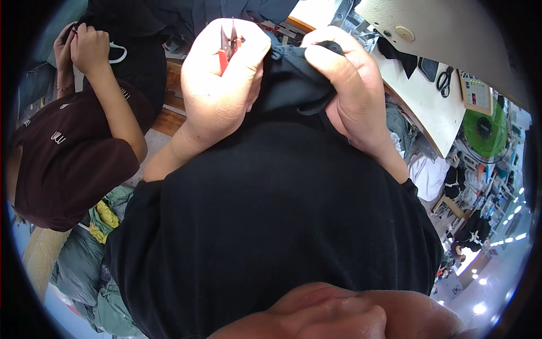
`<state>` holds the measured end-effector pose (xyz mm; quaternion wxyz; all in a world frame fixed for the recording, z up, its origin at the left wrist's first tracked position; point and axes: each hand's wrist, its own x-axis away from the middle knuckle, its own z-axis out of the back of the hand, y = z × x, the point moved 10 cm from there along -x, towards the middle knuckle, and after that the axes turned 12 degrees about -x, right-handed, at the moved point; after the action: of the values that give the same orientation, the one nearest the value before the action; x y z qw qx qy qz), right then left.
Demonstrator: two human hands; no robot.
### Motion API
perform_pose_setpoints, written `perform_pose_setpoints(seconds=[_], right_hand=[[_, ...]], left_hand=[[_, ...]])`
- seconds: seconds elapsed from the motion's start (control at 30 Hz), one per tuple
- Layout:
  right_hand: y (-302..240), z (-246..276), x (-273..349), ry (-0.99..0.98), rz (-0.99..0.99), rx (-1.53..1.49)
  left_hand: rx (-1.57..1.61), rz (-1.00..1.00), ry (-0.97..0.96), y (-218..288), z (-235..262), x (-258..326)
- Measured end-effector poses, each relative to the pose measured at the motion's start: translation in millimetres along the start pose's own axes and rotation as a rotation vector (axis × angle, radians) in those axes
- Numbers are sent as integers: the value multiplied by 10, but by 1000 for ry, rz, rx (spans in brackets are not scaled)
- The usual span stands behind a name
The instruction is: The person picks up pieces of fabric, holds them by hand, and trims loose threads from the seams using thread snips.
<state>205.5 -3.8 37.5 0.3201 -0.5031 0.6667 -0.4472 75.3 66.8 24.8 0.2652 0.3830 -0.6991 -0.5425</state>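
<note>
Two hands work close together at chest height. Left hand (pixel 223 79) is closed around a small red-handled thread snipper (pixel 227 46), blades pointing up. Right hand (pixel 344 85) pinches a bunched fold of dark fabric (pixel 293 85) between thumb and fingers, just beside the snipper. A co-worker's hands (pixel 84 48) handle dark cloth at far left. Scissors (pixel 445 80) lie on the desk (pixel 429 107).

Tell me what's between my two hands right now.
In the head view, bunched dark fabric spans the gap between the left hand, which holds small red snips, and the right hand, which pinches the fabric.
</note>
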Motion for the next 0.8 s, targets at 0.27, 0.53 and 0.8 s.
perform_pose_setpoints(seconds=[0.27,0.53,0.8], right_hand=[[2,67,4,77,-3,95],[-76,95,12,59,139,92],[-96,139,7,48,187,162]], left_hand=[[-22,-52,-216,72,-150,-1],[-108,194,-396,-56,-331,82],[-80,169,-370,-91,-367,45]])
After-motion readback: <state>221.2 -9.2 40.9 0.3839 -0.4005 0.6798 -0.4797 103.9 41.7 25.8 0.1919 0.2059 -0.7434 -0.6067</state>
